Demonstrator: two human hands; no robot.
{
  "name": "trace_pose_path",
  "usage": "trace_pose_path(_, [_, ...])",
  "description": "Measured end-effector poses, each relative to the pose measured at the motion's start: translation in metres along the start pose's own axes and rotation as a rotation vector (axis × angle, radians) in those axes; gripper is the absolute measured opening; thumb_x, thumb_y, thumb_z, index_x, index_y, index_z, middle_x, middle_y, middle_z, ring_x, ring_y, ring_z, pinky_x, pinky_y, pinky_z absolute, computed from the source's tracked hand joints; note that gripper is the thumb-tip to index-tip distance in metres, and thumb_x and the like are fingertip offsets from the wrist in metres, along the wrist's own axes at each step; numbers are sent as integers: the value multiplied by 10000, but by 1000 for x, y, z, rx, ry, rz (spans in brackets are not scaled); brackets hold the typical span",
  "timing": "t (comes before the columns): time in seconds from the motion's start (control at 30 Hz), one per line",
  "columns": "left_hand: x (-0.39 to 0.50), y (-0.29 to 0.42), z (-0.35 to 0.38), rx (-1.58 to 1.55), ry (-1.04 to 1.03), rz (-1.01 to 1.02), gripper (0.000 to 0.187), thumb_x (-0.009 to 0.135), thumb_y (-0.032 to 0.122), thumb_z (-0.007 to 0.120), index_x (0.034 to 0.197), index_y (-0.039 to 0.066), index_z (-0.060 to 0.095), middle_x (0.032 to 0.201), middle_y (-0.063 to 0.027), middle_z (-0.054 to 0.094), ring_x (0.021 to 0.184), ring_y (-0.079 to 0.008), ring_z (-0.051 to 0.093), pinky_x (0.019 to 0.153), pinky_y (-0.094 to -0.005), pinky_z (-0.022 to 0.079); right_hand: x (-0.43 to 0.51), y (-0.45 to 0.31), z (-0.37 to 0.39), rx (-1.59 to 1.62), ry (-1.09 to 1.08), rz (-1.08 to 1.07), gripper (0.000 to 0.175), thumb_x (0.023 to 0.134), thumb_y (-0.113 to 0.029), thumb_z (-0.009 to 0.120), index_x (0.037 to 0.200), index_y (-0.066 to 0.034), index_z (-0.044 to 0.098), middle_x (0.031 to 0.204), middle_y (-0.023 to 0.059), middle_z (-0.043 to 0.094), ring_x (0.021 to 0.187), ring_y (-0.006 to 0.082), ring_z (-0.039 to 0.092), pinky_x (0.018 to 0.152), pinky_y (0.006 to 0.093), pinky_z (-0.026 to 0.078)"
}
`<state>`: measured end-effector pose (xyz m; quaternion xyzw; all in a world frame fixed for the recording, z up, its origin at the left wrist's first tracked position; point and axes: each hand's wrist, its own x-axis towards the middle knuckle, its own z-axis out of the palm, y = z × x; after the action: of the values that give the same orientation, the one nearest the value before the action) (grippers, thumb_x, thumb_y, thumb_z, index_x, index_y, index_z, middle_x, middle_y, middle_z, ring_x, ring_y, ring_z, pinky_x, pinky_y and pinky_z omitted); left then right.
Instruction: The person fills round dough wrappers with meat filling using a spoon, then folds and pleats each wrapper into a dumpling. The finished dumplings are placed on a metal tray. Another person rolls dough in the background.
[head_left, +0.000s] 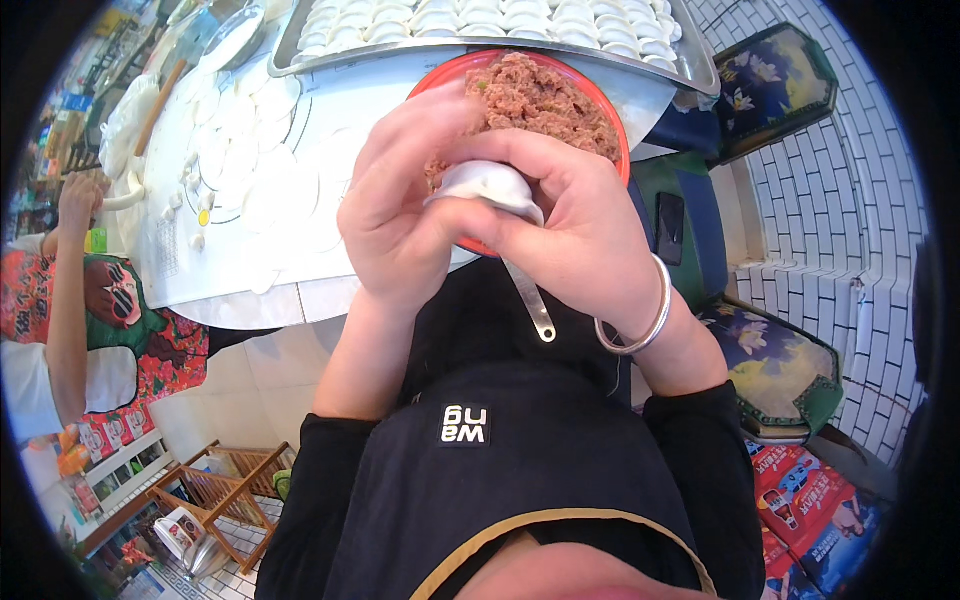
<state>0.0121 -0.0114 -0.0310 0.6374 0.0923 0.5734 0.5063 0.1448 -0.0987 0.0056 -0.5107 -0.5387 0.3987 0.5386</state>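
Between both hands is a white dumpling (486, 184), its wrapper folded over and its edge partly hidden by the thumbs. My left hand (397, 202) curls around its left end, with the raised fingers slightly blurred. From the other side my right hand (577, 210), with a silver bangle at the wrist, presses thumb and fingers on it. Just beneath them sits a red bowl (624, 142) of minced meat filling (540, 101). A flat metal utensil handle (531, 300) juts from under the hands towards my apron.
Beyond the bowl, a metal tray (480, 46) holds rows of dumplings. Round wrappers (262, 180) and dough bits lie on the white mat. At left, a co-worker's hand (79, 199) holds a dough strip (126, 193) near a rolling pin (159, 109). Chairs (772, 360) stand at right, one bearing a phone (670, 229).
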Motion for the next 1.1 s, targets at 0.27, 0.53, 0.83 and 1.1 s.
trace_pose_path(0.27, [7, -11, -12, 228, -293, 169, 169, 984, 140, 684, 1072, 5, 734, 1333, -210, 598, 1396, -368, 476, 1161, -535, 390, -1, 1, -5, -111, 28, -57, 354, 899, 27, 690, 1251, 22, 652, 1114, 89, 706, 1058, 114, 663, 904, 265, 534])
trace_pose_path(0.53, [-2, -3, 1, -392, -4, -170, 361, 897, 242, 794, 1196, 45, 753, 1457, -178, 532, 1378, -300, 500, 1137, -454, 415, 4, 7, 4, -83, 60, -129, 349, 915, 58, 657, 1260, 8, 653, 1127, 83, 704, 1063, 125, 664, 901, 273, 535])
trace_pose_path(0.83, [2, -17, -23, -203, -211, -91, 251, 841, 11, 787, 1090, 32, 790, 1436, -199, 551, 1396, -312, 491, 1133, -479, 443, 9, 10, 8, -274, 155, -221, 339, 832, -11, 757, 1163, -3, 682, 968, 87, 665, 805, 145, 645, 708, 252, 511])
trace_pose_path(1.1, [-1, 1, -3, -500, -73, -232, 297, 850, 117, 805, 1129, 17, 780, 1506, -253, 497, 1466, -352, 420, 1168, -469, 413, 4, -1, 1, -395, 148, -283, 293, 818, -12, 743, 1107, -19, 695, 921, 80, 645, 764, 179, 614, 655, 287, 487])
